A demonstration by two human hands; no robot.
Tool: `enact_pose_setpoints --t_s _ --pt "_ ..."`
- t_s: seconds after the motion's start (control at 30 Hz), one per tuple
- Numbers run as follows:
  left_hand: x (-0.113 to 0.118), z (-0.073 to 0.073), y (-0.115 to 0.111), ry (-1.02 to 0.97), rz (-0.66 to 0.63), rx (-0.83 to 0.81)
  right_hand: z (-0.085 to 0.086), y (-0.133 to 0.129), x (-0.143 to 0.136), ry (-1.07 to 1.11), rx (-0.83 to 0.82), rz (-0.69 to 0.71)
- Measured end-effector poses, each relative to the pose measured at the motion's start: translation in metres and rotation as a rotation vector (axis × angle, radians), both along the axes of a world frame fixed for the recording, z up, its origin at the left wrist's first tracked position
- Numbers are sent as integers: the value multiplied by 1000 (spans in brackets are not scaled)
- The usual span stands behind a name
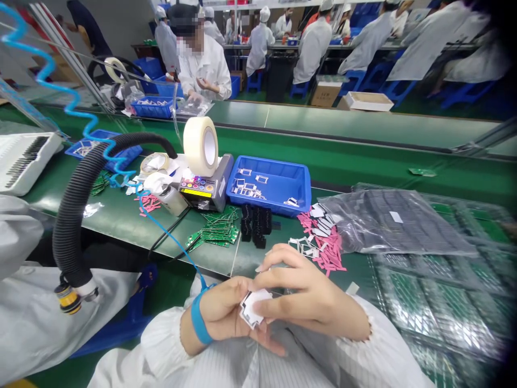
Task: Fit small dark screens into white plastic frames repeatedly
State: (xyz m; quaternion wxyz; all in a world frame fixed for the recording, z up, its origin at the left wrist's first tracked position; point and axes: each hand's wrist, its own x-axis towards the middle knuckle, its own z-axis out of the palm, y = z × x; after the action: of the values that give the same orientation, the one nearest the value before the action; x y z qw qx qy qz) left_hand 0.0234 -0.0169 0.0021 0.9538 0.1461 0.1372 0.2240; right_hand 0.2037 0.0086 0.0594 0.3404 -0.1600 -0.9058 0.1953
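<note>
Here, left hand (226, 307) pinches small white part (247, 312); right hand (311, 293), fingers curved, touches its face, pinch unclear; light, steady edge support seems best.

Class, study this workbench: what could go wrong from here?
1. The small white piece, held between the left hand and right hand, might slip.
2. The blue cord at the wristband passes near the green boards and could snag them.
3. The right hand might brush the loose pink strips.
</note>
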Motion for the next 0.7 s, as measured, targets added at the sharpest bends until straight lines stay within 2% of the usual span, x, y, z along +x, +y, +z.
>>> enact_pose_setpoints --t_s 0.17,0.43,0.7 --pt "-1 -4 -5 29 -9 -15 -5 -2 4 -21 43 -9" --pt "3 -16 -12 -21 7 -79 -21 -9 4 72 -16 -48" --pt "6 -12 -14 29 -6 -91 -21 -12 9 -8 -15 -44"
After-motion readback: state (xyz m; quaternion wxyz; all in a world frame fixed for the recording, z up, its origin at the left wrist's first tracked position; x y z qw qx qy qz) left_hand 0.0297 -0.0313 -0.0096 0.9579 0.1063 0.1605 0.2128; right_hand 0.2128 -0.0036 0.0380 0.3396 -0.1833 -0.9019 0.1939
